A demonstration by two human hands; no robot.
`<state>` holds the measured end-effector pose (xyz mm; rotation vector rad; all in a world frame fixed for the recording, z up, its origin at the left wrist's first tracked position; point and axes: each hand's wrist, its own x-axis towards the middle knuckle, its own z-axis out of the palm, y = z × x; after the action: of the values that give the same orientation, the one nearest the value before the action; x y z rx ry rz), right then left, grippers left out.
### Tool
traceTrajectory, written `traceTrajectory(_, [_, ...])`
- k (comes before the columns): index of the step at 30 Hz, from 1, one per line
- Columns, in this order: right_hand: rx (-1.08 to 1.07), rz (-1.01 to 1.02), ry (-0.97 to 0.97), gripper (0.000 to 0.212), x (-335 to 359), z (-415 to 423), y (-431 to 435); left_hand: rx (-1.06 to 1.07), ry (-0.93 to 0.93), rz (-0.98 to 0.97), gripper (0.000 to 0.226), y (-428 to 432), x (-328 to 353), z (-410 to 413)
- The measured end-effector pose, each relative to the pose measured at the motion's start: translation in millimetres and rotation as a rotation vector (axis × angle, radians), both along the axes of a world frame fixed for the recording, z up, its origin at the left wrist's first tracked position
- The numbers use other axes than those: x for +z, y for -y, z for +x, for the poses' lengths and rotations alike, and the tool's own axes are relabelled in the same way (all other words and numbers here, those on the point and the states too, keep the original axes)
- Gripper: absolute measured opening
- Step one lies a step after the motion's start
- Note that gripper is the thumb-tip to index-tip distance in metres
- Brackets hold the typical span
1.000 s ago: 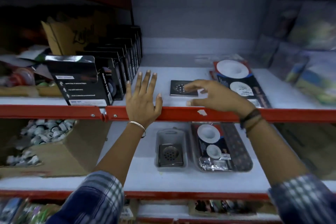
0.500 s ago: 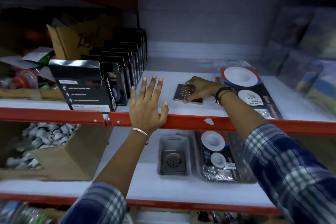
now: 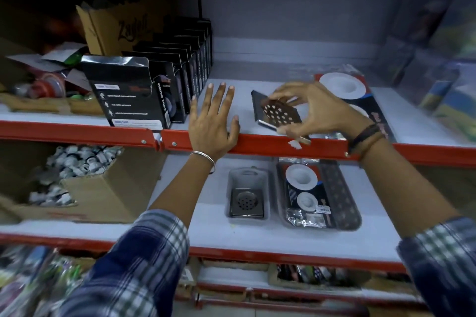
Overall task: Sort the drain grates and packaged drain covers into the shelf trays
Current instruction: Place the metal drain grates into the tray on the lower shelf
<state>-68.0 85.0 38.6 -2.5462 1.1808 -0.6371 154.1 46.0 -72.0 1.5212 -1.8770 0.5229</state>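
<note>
A square metal drain grate [image 3: 277, 112] with round holes is tilted up off the upper shelf, and my right hand [image 3: 314, 110] grips it by fingertips and thumb. My left hand [image 3: 213, 123] rests flat on the upper shelf's red front rail, fingers spread, holding nothing. A packaged drain cover [image 3: 345, 90] with white discs lies on the upper shelf behind my right hand. On the lower shelf, a small grey tray [image 3: 233, 188] holds one square grate [image 3: 246, 203]. Beside it a larger grey tray [image 3: 346, 195] holds one packaged drain cover [image 3: 302, 188].
A row of black boxes [image 3: 159, 85] stands left of my left hand on the upper shelf. A cardboard box [image 3: 87, 188] of small white fittings sits at the lower left. Blurred packages [image 3: 438, 59] lean at the right. The red rail [image 3: 77, 132] fronts the upper shelf.
My right hand has closed on the grate and tipped it up off the shelf, drawing it toward the front rail. My left hand stays on the rail.
</note>
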Motion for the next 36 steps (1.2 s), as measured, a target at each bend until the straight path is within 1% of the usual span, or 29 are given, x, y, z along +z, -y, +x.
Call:
traceTrajectory(1, [0.053, 0.014, 0.030, 0.069, -4, -1, -16, -0.002, 0.001, -0.003, 0.062, 0, 0, 0])
traceTrajectory(3, [0.143, 0.057, 0.037, 0.072, -20, -2, -43, -0.001, 0.006, -0.015, 0.062, 0, 0, -1])
traceTrajectory(6, [0.188, 0.152, -0.043, 0.078, -63, 5, -59, 0.004, 0.011, -0.038, 0.063, 1, -3, 0])
traceTrajectory(8, [0.159, 0.197, -0.160, 0.075, -94, 12, -57, 0.006, 0.013, -0.054, 0.063, 2, -4, -1])
traceTrajectory(11, [0.053, 0.272, -0.339, 0.060, -141, 22, -33, 0.011, 0.010, -0.078, 0.063, 4, -6, 0])
traceTrajectory(14, [-0.026, 0.336, -0.410, 0.049, -184, 34, 5, 0.009, 0.009, -0.112, 0.063, 7, -8, 0])
traceTrajectory(17, [-0.065, 0.397, -0.497, 0.055, -224, 49, 41, 0.002, 0.010, -0.143, 0.062, 9, -10, 1])
traceTrajectory(21, [-0.099, 0.396, -0.628, 0.060, -268, 60, 74, -0.002, 0.015, -0.194, 0.062, 12, -14, 1])
traceTrajectory(23, [-0.109, 0.369, -0.644, 0.064, -287, 62, 84, 0.002, 0.024, -0.223, 0.061, 16, -17, 1])
traceTrajectory(27, [-0.089, 0.295, -0.676, 0.080, -310, 60, 86, 0.016, 0.026, -0.246, 0.062, 17, -18, 1])
traceTrajectory(29, [-0.110, 0.307, -0.669, 0.085, -315, 59, 81, 0.016, 0.030, -0.246, 0.062, 16, -19, 1])
traceTrajectory(31, [-0.135, 0.333, -0.651, 0.083, -313, 60, 76, 0.019, 0.035, -0.236, 0.062, 17, -19, 2])
traceTrajectory(34, [-0.200, 0.359, -0.532, 0.082, -293, 59, 59, 0.030, 0.036, -0.201, 0.063, 14, -16, 2])
traceTrajectory(36, [-0.229, 0.328, -0.410, 0.074, -269, 52, 42, 0.027, 0.054, -0.162, 0.062, 10, -11, 1])
